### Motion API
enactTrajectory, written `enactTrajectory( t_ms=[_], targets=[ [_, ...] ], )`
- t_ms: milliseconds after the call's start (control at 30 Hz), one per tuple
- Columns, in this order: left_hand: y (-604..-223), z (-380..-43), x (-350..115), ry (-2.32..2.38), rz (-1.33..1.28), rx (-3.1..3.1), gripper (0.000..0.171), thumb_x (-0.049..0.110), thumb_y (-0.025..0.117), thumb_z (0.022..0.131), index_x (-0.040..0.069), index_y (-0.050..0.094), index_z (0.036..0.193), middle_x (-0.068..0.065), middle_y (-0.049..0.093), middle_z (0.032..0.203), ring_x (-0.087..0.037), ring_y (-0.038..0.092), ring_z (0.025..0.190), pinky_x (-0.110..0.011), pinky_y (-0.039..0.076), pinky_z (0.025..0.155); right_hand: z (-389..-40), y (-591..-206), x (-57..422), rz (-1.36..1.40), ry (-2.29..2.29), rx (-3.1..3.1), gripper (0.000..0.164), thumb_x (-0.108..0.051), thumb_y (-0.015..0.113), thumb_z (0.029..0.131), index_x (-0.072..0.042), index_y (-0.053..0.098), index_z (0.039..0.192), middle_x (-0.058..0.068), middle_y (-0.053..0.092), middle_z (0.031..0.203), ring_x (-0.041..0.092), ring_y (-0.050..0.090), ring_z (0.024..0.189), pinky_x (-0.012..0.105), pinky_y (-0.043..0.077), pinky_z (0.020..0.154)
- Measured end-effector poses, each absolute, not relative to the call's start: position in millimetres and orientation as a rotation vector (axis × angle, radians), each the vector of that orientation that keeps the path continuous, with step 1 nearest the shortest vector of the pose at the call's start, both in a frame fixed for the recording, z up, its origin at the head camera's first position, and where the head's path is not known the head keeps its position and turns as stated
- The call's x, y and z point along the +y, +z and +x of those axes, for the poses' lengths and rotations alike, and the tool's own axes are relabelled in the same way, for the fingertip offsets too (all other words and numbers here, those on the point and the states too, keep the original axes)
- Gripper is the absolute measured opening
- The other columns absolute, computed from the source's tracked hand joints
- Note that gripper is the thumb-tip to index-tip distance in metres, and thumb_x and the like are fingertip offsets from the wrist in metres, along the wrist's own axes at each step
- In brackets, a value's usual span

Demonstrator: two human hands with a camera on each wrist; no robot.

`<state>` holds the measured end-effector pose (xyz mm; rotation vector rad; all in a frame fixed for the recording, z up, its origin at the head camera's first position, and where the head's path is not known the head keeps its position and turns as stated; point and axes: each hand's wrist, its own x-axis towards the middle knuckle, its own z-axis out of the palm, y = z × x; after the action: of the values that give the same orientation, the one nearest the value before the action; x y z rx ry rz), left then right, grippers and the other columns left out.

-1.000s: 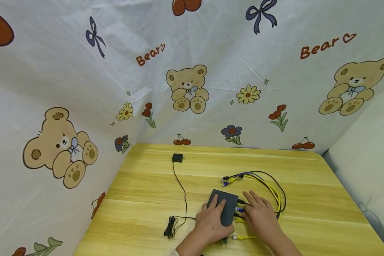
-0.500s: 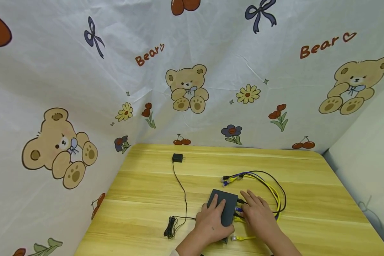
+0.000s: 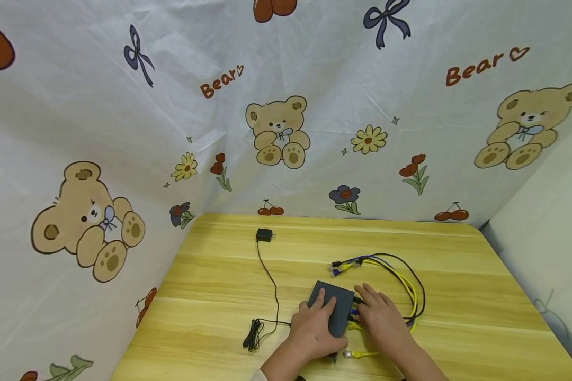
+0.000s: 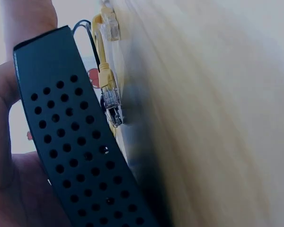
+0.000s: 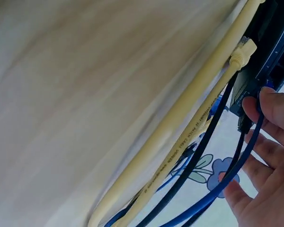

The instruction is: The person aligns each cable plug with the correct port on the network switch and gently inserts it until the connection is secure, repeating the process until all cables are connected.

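In the head view a dark network switch (image 3: 337, 291) lies on the wooden table. My left hand (image 3: 314, 329) holds it from above, two fingers spread over its top and the thumb by the near right corner. The left wrist view shows the switch's perforated side (image 4: 75, 137). My right hand (image 3: 381, 318) is at the port side. Thumb and index finger pinch the end of a blue network cable (image 5: 227, 178) at a port in the right wrist view. Its plug is largely hidden by the fingers. Black and yellow cables also run to that side.
A yellow cable's clear plug (image 3: 355, 354) lies loose near the switch's front right. Several other cable ends (image 3: 338, 268) lie behind it. A black power adapter (image 3: 264, 235) sits farther back, its bundled cord (image 3: 253, 335) left of my hand. A bear-print cloth (image 3: 276, 69) hangs behind the table.
My right hand has shifted slightly left, closer to the switch's ports, with the blue cable. My left hand stays on the switch, which has barely moved.
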<state>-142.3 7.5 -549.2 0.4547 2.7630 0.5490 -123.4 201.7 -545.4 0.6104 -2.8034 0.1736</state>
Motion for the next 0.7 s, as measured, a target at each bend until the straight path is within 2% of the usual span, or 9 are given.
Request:
enactTrajectory(
  t_ms=[233,533,700],
  targets=[
    [-546,-145,6,0.512,0.492,2.771,0.091,0.069,0.07,0.073,0.037,0.039,0.153,-0.003,0.03,0.162,-0.045,0.049,0.126,-0.05,0.049,0.074,-126,-544,196,0.599,0.266,-2.835,0.012,-0.012,0.079,0.084,-0.005,0.07,0.088,0.02,0.062,0.132,0.034,0.062,0.119,0.048,0.049,0.099],
    [-544,-145,8,0.451,0.536,2.778,0.091,0.067,0.069,0.075,0.032,0.039,0.153,-0.007,0.031,0.162,-0.046,0.049,0.126,-0.05,0.05,0.076,-127,-544,192,0.594,0.256,-2.864,0.006,0.0,0.073,0.087,0.0,0.072,0.092,0.022,0.062,0.131,0.036,0.06,0.121,0.047,0.049,0.1],
    [-544,-143,8,0.449,0.53,2.762,0.091,0.067,0.069,0.075,0.033,0.039,0.153,-0.007,0.031,0.162,-0.047,0.048,0.127,-0.052,0.051,0.078,-125,-545,190,0.608,0.222,-2.849,0.009,-0.001,0.077,0.083,0.001,0.073,0.09,0.024,0.056,0.139,0.041,0.054,0.128,0.05,0.047,0.1]
  ],
)
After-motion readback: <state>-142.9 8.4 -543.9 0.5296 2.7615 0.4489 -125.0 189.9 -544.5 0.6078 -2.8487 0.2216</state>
